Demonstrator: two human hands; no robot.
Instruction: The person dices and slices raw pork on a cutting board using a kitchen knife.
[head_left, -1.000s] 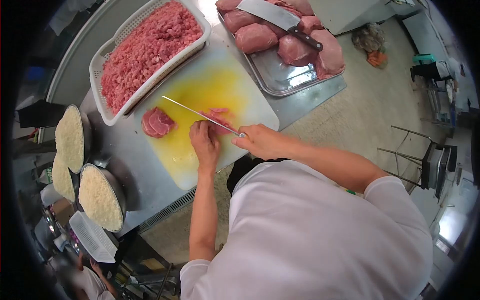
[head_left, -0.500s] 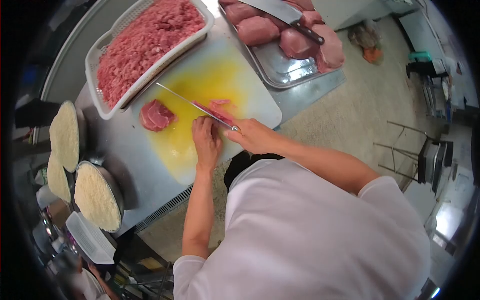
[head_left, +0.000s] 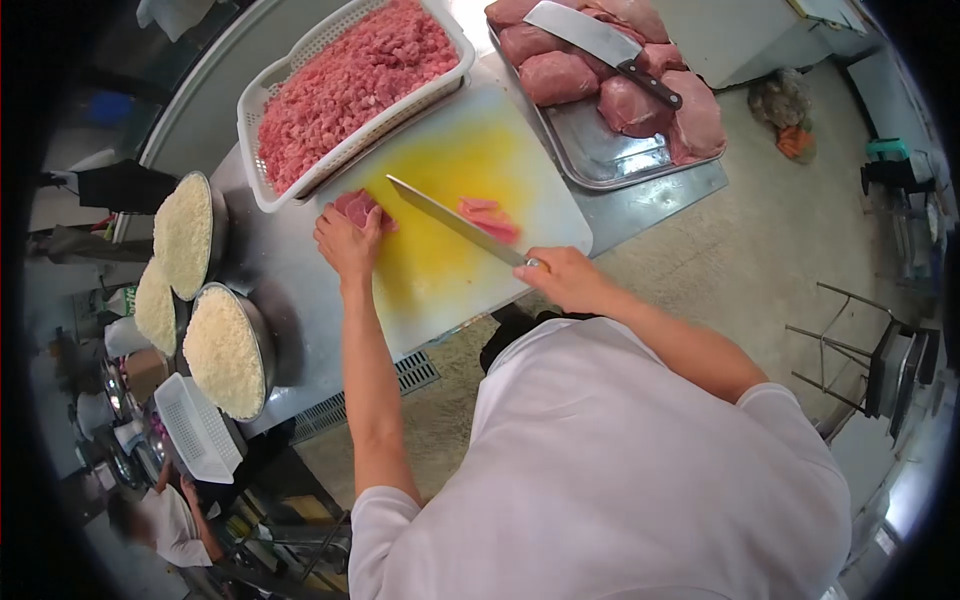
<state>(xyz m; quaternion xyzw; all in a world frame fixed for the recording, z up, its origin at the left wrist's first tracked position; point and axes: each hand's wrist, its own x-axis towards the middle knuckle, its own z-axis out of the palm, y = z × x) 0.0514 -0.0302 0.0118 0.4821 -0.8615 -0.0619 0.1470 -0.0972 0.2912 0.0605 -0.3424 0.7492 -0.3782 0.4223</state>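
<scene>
My right hand [head_left: 568, 279] is closed round the handle of a long knife [head_left: 450, 217], whose blade slants up and left over the yellow-stained cutting board [head_left: 545, 200]. Just right of the blade lie a few cut strips of raw meat [head_left: 488, 218]. At the board's left edge my left hand [head_left: 349, 242] rests on a piece of raw meat [head_left: 357, 207], with the fingers round its near side and the thumb on top. Part of that piece is hidden under the hand.
Behind the board stands a white basket [head_left: 255, 150] of minced meat. A metal tray [head_left: 610, 170] at the back right holds large meat pieces and a cleaver [head_left: 590, 38]. Bowls of pale crumbs [head_left: 225, 350] stand at left. Another person [head_left: 175, 525] is at lower left.
My left hand has left the strips by the knife and moved left onto the meat piece. The knife has lifted off the strips and shifted slightly. The whole view has shifted too.
</scene>
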